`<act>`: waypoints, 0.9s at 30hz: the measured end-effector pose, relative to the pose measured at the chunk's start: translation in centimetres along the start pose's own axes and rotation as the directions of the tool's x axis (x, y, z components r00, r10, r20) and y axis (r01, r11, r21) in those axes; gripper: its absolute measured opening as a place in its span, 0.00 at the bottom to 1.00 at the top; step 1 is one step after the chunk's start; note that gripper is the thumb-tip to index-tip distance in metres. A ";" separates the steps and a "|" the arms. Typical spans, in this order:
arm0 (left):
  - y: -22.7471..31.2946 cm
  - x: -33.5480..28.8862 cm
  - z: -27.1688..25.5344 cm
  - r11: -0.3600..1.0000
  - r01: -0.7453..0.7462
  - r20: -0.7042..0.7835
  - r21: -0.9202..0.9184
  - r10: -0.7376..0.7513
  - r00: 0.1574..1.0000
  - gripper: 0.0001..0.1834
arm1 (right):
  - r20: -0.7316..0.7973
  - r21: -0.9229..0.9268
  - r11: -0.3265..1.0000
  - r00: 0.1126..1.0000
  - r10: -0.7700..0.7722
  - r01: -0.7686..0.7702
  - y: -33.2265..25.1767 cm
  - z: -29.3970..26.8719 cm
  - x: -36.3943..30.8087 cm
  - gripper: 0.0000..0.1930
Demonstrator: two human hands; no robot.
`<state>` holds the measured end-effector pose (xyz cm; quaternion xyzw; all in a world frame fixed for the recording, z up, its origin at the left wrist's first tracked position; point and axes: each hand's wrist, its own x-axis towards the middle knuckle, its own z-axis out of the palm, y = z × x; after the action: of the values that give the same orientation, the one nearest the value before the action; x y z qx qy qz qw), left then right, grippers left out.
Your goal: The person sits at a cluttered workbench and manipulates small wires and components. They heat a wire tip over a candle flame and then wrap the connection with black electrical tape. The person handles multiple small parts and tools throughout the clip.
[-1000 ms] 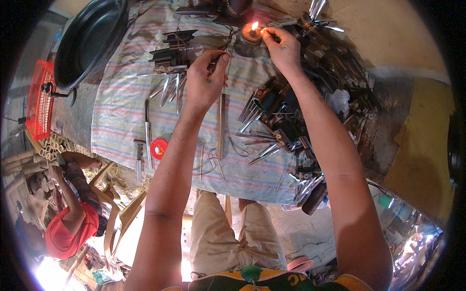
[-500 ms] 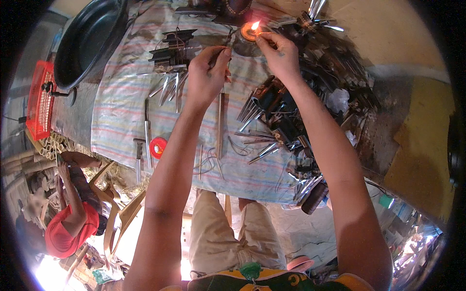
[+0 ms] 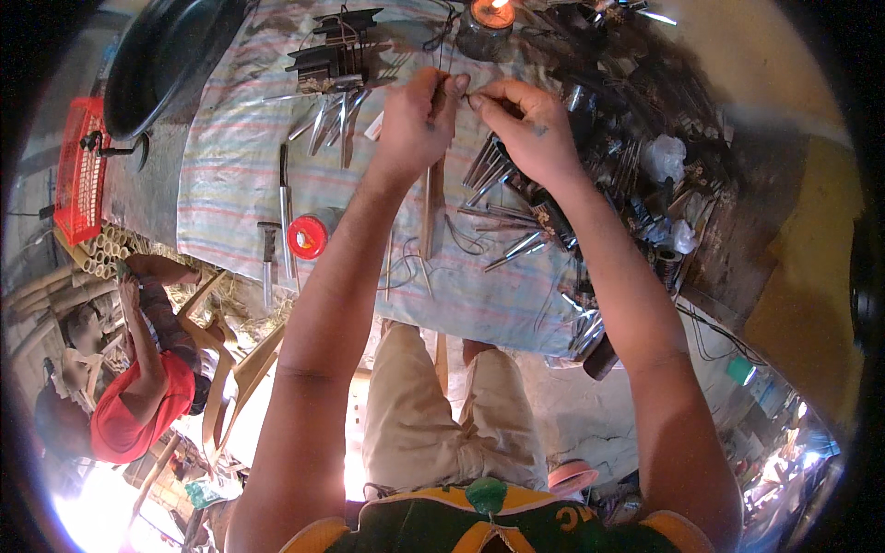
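My left hand (image 3: 422,120) is closed in a pinch over the far middle of the cloth. A thin dark strand (image 3: 446,51) runs away from its fingertips. My right hand (image 3: 533,127) pinches close beside it, fingertips almost meeting the left ones. What sits between the fingertips is too small to make out. Just beyond the hands a small oil lamp (image 3: 487,35) in a glass jar burns, its flame at the picture's upper edge. A long brown rod (image 3: 430,217) lies on the cloth below my left hand.
Left on the striped cloth (image 3: 226,203) are a bundle of dark pieces with metal blades (image 3: 332,69), a hammer (image 3: 268,263) and a red-lidded jar (image 3: 308,237). Metal tools (image 3: 516,249) pile up at right. A black basin (image 3: 166,83) and red basket (image 3: 81,175) stand left. A person in red (image 3: 143,410) sits lower left.
My right hand has drawn back from the lamp flame and come in against my left fingertips. The view has shifted, so the lamp now sits at the upper edge.
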<state>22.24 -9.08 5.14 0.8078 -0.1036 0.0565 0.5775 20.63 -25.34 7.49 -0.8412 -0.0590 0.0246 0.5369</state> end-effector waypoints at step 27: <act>0.3 -18.5 -3.1 0.849 0.504 -0.065 0.159 -0.501 0.863 0.06 | 0.095 0.369 0.859 0.934 0.345 -0.355 1.2 10.0 -15.3 0.12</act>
<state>4.28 -4.37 2.49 0.8525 0.1224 -0.0793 0.5021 4.50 -18.77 1.81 -0.7174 0.0935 0.1434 0.6753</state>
